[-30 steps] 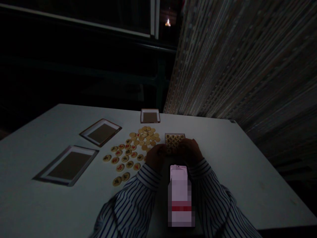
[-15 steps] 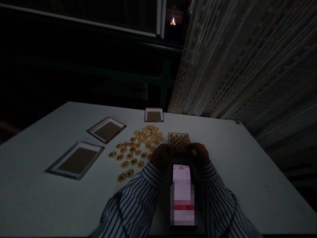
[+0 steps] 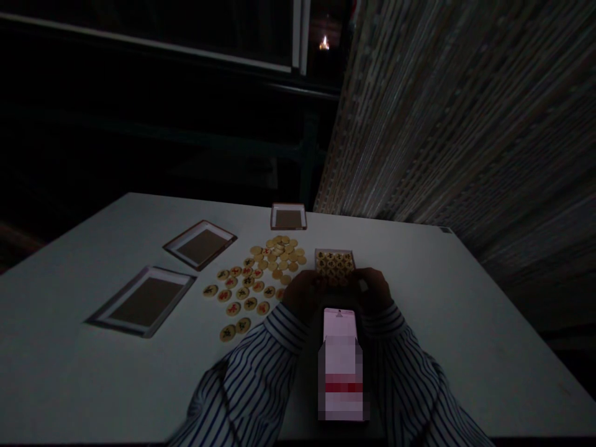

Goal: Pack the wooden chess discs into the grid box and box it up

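Left hand (image 3: 302,293) and right hand (image 3: 373,290) both curled, fingers closed on the near corners of the open box of xiangqi pieces (image 3: 334,267), one at each side; finer finger placement lost in shadow. Box sits above the white table (image 3: 433,347), contact unclear, squared to the wearer with its far edge running left-right; which axis is longer cannot be told. Relative to the hands, it lies between and just beyond them, forearms angled inward from either side of the lit phone (image 3: 342,366).
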Demonstrator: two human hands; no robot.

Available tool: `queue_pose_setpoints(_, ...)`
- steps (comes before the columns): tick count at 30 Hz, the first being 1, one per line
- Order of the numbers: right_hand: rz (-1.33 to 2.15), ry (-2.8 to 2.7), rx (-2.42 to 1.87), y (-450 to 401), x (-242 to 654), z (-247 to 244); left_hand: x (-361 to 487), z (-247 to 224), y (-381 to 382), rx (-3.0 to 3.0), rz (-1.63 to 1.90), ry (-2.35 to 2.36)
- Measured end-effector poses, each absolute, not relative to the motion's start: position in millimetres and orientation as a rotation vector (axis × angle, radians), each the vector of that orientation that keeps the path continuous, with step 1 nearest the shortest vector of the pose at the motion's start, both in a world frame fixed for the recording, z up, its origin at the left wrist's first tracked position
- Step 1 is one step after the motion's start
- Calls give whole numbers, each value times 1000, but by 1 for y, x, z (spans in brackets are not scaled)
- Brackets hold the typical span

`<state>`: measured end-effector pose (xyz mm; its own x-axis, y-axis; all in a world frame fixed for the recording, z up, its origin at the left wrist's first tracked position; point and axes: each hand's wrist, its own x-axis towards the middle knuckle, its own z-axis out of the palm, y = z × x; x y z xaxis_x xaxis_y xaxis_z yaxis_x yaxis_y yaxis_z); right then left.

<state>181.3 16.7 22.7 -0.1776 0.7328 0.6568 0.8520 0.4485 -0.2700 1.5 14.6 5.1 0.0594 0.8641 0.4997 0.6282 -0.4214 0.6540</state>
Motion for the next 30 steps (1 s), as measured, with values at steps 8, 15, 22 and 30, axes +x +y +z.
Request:
queue_pose_setpoints(8, -70, -1873, -1285, 18, 181, 18, -5, 26, 2, 2080, 1272, 1441)
queue_pose_setpoints(15, 124, -1823, -1297, 16, 177, 18, -15, 40, -21, 2043, 1145, 1509)
queue_pose_setpoints(22, 277, -1834, -1174, 15, 162, 15, -43, 43, -44, 2065, 1120, 1588)
queue_pose_setpoints(30, 284, -2086, -958, 3, 142, 39, -80, 46, -60, 1920, 1194, 1707)
